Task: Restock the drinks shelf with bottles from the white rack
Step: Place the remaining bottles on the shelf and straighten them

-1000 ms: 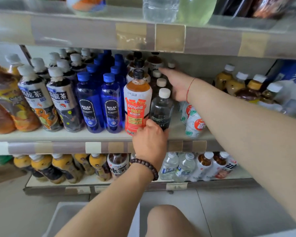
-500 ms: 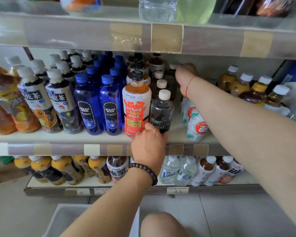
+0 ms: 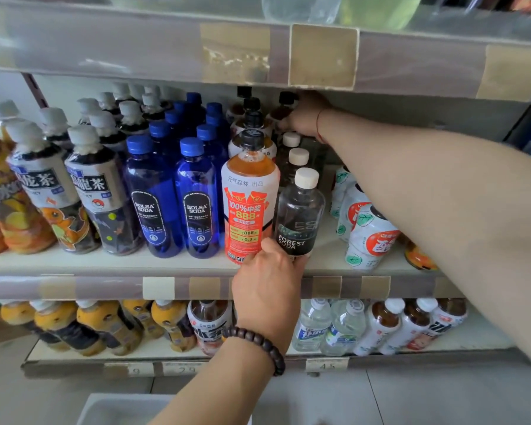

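Observation:
My left hand (image 3: 269,282) rests against the bases of two front bottles on the middle shelf (image 3: 105,286): an orange drink with a red and white label (image 3: 249,204) and a clear Forest Soda bottle (image 3: 299,216). Its fingers wrap the soda bottle's foot. My right hand (image 3: 305,116) reaches deep to the back of the same shelf, among black-capped bottles (image 3: 284,102) just under the upper shelf; what it touches is partly hidden. A corner of the white rack (image 3: 117,409) shows at the bottom.
Blue Bolsa Soda bottles (image 3: 196,204) and white-capped tea bottles (image 3: 95,191) fill the shelf's left. White round bottles with red labels (image 3: 371,237) lie under my right forearm. The lower shelf holds yellow-topped, clear and brown bottles. The upper shelf edge (image 3: 322,56) hangs low.
My right hand has pushed farther back and up into the shelf, to the rear black-capped bottles. My left hand has stayed at the two front bottles. The view has moved closer.

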Motion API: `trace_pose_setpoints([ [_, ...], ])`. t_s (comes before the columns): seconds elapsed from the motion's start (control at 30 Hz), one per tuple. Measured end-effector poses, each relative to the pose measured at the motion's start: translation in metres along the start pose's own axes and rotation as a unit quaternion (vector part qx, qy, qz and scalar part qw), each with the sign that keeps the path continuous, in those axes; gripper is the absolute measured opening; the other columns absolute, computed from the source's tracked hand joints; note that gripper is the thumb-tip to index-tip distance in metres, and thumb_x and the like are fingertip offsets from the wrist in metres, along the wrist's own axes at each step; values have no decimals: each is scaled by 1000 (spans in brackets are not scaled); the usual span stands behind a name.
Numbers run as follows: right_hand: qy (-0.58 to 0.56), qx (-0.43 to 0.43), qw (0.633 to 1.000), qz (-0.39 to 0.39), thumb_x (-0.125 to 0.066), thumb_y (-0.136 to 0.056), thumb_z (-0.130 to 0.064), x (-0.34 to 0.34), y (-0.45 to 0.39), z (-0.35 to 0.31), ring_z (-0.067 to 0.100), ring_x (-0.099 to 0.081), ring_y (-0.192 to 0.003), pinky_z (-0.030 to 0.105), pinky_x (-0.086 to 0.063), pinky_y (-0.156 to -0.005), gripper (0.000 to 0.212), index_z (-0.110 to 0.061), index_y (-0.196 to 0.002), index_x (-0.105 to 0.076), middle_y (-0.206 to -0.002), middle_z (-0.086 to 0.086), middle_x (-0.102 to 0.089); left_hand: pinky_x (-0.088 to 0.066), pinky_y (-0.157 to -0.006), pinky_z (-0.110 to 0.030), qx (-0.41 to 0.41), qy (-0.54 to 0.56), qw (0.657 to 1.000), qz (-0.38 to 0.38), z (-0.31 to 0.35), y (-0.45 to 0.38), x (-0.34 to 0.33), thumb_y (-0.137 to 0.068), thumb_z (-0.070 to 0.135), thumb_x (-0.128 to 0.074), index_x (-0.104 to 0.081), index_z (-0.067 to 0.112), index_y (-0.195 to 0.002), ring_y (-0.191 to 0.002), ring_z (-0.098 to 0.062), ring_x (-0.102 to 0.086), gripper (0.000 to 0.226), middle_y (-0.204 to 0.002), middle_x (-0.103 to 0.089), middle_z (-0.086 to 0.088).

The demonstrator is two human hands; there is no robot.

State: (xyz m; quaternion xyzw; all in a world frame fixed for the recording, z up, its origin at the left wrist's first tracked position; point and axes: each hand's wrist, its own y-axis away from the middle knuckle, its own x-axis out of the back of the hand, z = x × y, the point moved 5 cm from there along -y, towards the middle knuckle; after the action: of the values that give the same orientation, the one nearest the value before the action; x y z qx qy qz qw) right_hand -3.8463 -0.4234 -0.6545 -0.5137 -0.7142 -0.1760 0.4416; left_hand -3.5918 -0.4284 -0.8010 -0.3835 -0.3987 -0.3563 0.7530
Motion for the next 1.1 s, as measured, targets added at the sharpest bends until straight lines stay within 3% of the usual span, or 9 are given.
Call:
trace_pose_setpoints([
  [0.17, 38, -8, 999, -28, -82, -90, -15, -8, -16, 9, 28, -66, -118, 37, -57, -95, 42, -8, -129, -68, -125, 10, -70, -53, -68, -37, -7, 16, 1000, 11, -2, 1, 0, -101, 67, -50, -33, 21, -98, -94, -29, -75, 49, -98, -74, -6],
  [0.37, 12, 1, 1000, 21, -84, -83, -18, -15, -31, 16, 29, -69, -120, 41, -61, -102, 54, -14, -134, -67, -130, 10, -72, -45, -33, -31, -50, -5, 995, 87, -5, -2, -11, -70, 57, -91, -50, 19, -76, -42, -26, -64, 56, -51, -62, -4],
  [0.53, 1, 37, 999, 9, -81, -92, -28, -15, -29, 12, 27, -64, -125, 39, -53, -109, 50, -16, -138, -64, -137, 8, -70, -42, -31, -29, -60, -4, 993, 102, -6, -5, -14, -66, 56, -93, -52, 17, -73, -37, -27, -62, 57, -48, -60, -4],
  [0.63, 0, 25, 1000, 5, -86, -87, -43, -12, -25, 15, 23, -66, -123, 30, -52, -101, 57, -22, -136, -66, -134, 2, -71, -45, -35, -30, -57, 3, 994, 92, -5, -3, -11, -73, 57, -90, -40, 22, -79, -44, -27, -66, 61, -53, -63, -4],
  [0.73, -98, -20, 995, 12, -89, -86, -34, -4, -18, 26, 13, -61, -120, 25, -51, -102, 66, -14, -142, -61, -135, -1, -67, -55, -57, -36, -27, 34, 998, 48, -5, -1, -7, -95, 61, -68, -35, 21, -91, -75, -32, -76, 52, -79, -75, -8],
  [0.83, -107, -108, 987, 59, -68, -101, -9, 5, -15, 48, 21, -63, -112, 32, -54, -88, 17, -8, -118, -66, -111, 7, -66, -56, -72, -38, -22, 26, 999, 12, -4, -1, -3, -103, 62, -52, -33, 21, -99, -97, -30, -75, 46, -100, -76, -7],
  [0.93, -45, -145, 986, 66, -52, -105, -5, 7, -8, 59, 27, -58, -99, 29, -46, -79, 20, -5, -120, -66, -109, 13, -61, -51, -72, -35, -12, 12, 1000, -23, -2, -2, -1, -104, 64, -48, -32, 21, -101, -101, -27, -74, 46, -105, -75, -4],
  [1.1, 16, -158, 987, 28, -64, -103, -14, 6, 3, 61, 28, -60, -97, 29, -49, -80, 29, -1, -129, -66, -127, 16, -68, -49, -71, -34, -5, 6, 999, -47, -1, -1, 2, -104, 64, -47, -31, 20, -101, -102, -26, -72, 47, -107, -73, -4],
])
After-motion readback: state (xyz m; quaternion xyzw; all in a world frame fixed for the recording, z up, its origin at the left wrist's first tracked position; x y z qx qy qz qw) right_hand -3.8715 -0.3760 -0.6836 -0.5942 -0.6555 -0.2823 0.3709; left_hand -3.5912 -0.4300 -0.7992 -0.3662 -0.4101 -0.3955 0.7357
